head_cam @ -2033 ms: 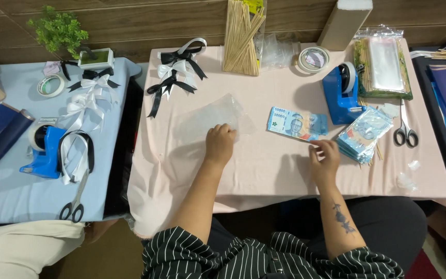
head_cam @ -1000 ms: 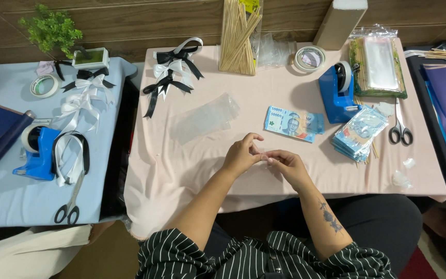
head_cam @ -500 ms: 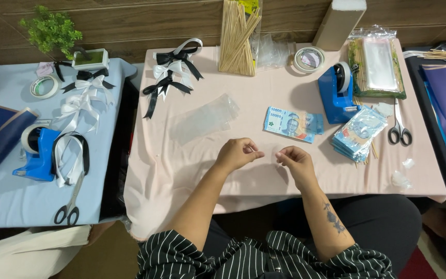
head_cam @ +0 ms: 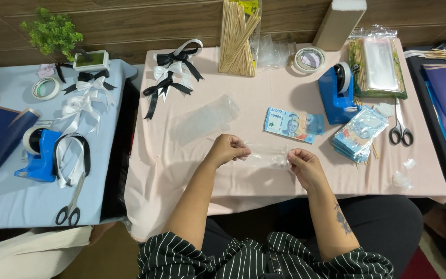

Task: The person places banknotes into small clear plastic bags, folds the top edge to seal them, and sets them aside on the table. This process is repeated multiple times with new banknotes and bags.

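Pink-clothed table [head_cam: 192, 170] fills the middle of the view; a blue-clothed side table [head_cam: 21, 206] sits to its left.

Both hands work over the near-centre of the pink table. Left hand [head_cam: 226, 150] is closed, fingers curled and pinching one end of a clear plastic sleeve [head_cam: 268, 154]. Right hand [head_cam: 303, 164] is likewise closed in a pinch on the other end. The sleeve is stretched flat between them, just above the cloth.

Handling, as a judgement: the sleeve looks very light, thin, limp and slippery, easy to crease and hard to see against the cloth. It likely sags unless kept taut, so the ends or edges are the sensible places to grip, as now.

Around it, big to small:
- more clear sleeves [head_cam: 202, 121] lying flat, up-left of the hands
- bundle of bamboo skewers [head_cam: 237, 36] standing upright at the back edge, in a clear bag
- blue tape dispenser [head_cam: 339, 93] holding a tape roll
- clear bag of sleeves [head_cam: 379, 64] lying on a green tray; whether skewers lie under it, can't tell
- stack of wrapped banknotes [head_cam: 358, 135], right of the hands
- loose banknotes [head_cam: 292, 125], just beyond the sleeve
- black and white ribbon bows [head_cam: 174, 70]
- scissors [head_cam: 400, 129]
- loose tape roll [head_cam: 309, 59]
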